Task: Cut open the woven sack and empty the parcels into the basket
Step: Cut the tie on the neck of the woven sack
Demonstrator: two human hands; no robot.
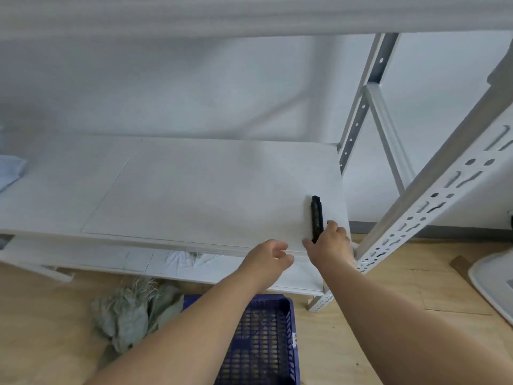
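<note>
- Black against the white board, a box cutter [317, 218] lies on the shelf [194, 190] near its right front corner, its length running front to back.
- The right hand [329, 245] is at the near end of the cutter, fingers curled round that end; it seems to grip the handle, though the near end itself is hidden behind the hand.
- The left hand [268, 259] hovers just left of the right one, over the front edge of the shelf, fingers loosely curled and holding nothing.
- Both bare forearms reach up from the bottom of the view.
- A crumpled woven sack [130, 312], pale green-grey with frayed threads at its top, lies on the wooden floor [374, 315] in front of the shelf unit, left of the basket and just beside it.
- The blue plastic basket [266, 343], with its gridded walls and bottom, stands on the floor below the hands, partly hidden by the left forearm; what lies inside is too dim to tell.
- A lower shelf [291, 276] under the top board holds some crumpled white material [188, 259].
- A slotted metal upright [433, 201] of the rack leans across the right side; another upright [361, 107] stands at the back right corner.
- A pale blue thing [9, 170] shows at the left edge on the shelf, blurred.
- A white rounded object [491, 279] sits on the floor at the far right.
</note>
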